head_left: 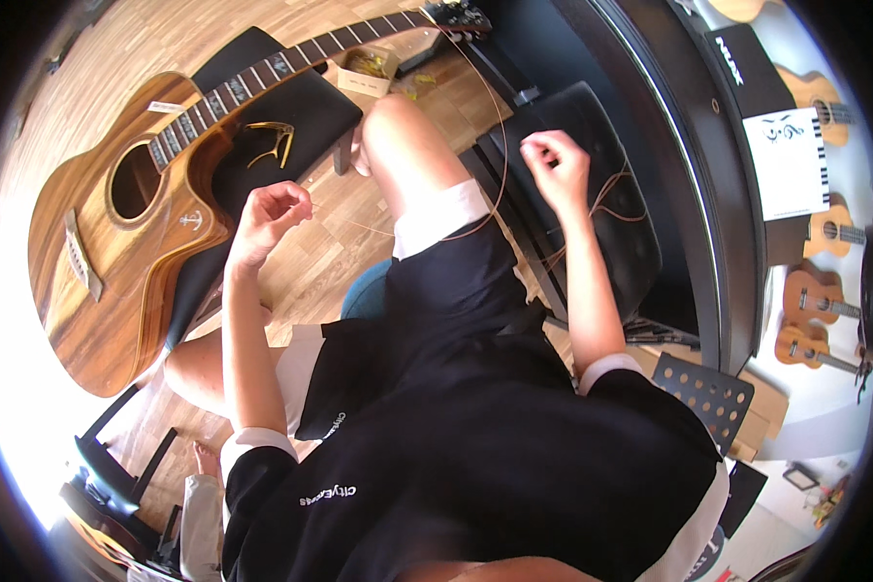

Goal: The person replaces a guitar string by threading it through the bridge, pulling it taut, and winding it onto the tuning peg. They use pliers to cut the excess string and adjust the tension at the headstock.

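Note:
My left hand (272, 218), left of my thighs, is closed in a pinch on the end of a thin bronze guitar string (349, 225). The string curves over my leg and up toward the headstock (456, 21) of a wooden acoustic guitar (87, 272), which lies on a black padded bench (320, 116) at the left. My right hand (560, 170) is raised at the right with curled fingers; whatever they may hold is too small to make out. Loose loops of string (619, 209) hang beside it. A yellow tool (283, 144) lies on the bench by the guitar.
A black piano (694, 194) with a padded seat (611, 116) stands right, near a perforated music stand (698, 398) and wall-hung ukuleles (810, 296). An open box (364, 78) sits on the wooden floor beyond my knee. Another person's leg (199, 519) shows at lower left.

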Available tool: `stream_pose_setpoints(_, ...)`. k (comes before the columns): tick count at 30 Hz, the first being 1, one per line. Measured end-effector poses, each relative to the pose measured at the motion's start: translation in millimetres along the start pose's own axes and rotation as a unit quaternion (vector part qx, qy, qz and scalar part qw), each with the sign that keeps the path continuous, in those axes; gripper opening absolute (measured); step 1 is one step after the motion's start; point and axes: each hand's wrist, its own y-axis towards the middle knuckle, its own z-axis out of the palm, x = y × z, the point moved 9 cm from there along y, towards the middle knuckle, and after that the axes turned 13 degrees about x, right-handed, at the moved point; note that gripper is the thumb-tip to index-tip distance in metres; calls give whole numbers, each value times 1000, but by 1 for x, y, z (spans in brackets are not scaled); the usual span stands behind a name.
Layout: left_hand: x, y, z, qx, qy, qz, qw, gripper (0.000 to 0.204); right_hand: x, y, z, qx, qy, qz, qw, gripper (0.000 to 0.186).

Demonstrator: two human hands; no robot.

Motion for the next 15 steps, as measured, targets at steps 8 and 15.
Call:
stream_pose_setpoints(8, -1, -7, -12, -25, -42, 39, 998, 8, 97, -8, 90, 149, 52, -143, 977, 9)
stream_pose_setpoints(15, -12, -9, -5, -31, -56, 53, 997, 8, -97, -20, -35, -108, -208, 143, 962, 8)
